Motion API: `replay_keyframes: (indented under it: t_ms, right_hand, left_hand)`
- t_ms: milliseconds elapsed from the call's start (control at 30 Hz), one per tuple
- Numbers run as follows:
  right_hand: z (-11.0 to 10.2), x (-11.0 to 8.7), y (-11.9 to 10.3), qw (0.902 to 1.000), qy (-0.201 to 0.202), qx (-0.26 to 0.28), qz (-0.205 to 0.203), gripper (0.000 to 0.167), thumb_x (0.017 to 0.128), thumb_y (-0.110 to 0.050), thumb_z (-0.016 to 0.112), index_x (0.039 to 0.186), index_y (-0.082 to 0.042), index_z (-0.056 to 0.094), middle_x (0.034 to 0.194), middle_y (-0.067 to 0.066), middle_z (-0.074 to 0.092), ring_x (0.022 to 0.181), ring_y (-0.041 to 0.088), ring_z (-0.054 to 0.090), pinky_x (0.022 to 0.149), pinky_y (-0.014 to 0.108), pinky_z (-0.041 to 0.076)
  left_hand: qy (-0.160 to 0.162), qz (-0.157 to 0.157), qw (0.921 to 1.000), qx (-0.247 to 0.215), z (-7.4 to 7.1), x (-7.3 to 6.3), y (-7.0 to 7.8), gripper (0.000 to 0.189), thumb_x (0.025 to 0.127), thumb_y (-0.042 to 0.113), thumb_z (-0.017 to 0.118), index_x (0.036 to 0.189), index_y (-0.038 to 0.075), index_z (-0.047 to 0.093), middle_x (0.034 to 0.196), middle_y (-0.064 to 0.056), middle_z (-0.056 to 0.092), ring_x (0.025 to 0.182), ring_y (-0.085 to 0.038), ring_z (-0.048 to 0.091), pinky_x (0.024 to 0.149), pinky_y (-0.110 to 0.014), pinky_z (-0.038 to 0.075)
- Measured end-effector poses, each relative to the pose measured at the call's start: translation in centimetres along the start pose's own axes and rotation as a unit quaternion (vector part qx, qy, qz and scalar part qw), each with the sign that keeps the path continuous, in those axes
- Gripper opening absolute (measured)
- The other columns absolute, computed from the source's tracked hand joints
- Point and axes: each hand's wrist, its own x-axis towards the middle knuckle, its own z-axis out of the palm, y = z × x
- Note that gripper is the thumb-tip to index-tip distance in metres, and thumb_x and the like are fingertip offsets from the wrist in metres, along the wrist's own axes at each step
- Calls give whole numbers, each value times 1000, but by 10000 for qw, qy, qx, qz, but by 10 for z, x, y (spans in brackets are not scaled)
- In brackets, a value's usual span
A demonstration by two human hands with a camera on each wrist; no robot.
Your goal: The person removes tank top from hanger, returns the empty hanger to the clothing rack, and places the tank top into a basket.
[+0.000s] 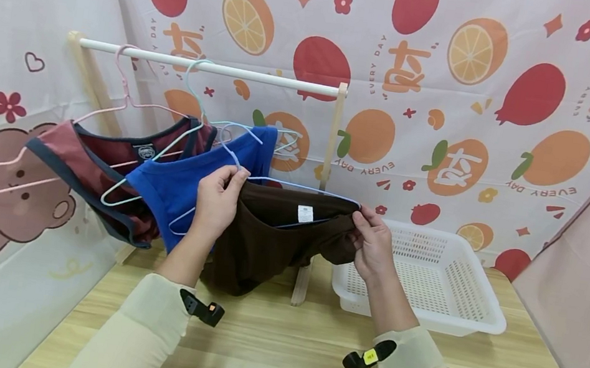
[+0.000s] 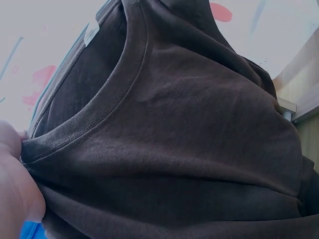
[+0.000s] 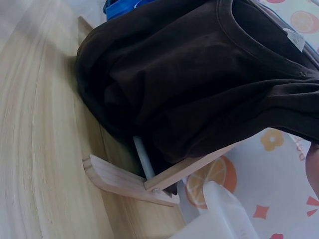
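A dark brown garment (image 1: 269, 246) with a round neckline and a white label (image 1: 304, 214) hangs between my two hands. Inside its neck opening runs a light blue hanger (image 1: 306, 187), its hook standing up beside the left hand. My left hand (image 1: 216, 199) pinches the garment's left shoulder and the hanger between thumb and fingers. At the hanger's right end, my right hand (image 1: 375, 245) pinches the other shoulder. In the left wrist view, the neckband edge meets the left hand (image 2: 17, 184). Brown cloth (image 3: 169, 79) droops close over the table in the right wrist view.
A rack with a white rail (image 1: 209, 67) and wooden legs stands behind. On it hang a blue top (image 1: 176, 180) and a dark red, navy-edged vest (image 1: 100, 163), on green and pink hangers. A white plastic basket (image 1: 483, 298) sits to the right on the wooden table (image 1: 270, 357).
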Motion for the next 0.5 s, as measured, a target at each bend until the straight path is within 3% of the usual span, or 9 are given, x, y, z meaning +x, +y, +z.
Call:
replay_keyframes:
  t_ms: [133,267,400,500]
  right_hand:
    - [1,-2,1,9995,-121,278,64,25,99,-1,52,97,-15,73,88,-3,73,75,7,69,66,19,53]
    - [4,-3,4,9983,-137,563,89,19,99,-8,54,98,-15,71,89,-2,72,78,7,70,68,20,55]
    - [7,-3,10,9981,6,614,-54,11,98,-13,57,97,-13,68,89,-1,71,78,8,70,70,20,56]
    - [9,-3,15,9990,218,338,-186,8,97,-14,60,94,-12,68,84,-2,70,72,7,68,65,19,54]
  left_hand:
    - [80,-22,9999,-137,1,-1,4,22,98,13,61,95,-7,71,93,-22,71,74,-3,52,67,-13,39]
    - [80,-143,9997,-187,0,-5,19,20,97,8,60,94,-10,69,94,-28,68,73,-5,52,66,-13,39]
    - [54,-166,9998,-138,2,-4,13,23,98,13,61,96,-8,69,95,-24,70,75,-6,53,69,-15,41]
    - [93,-141,9998,-51,5,-4,5,22,97,14,62,95,-6,70,93,-18,71,75,-7,53,68,-16,41]
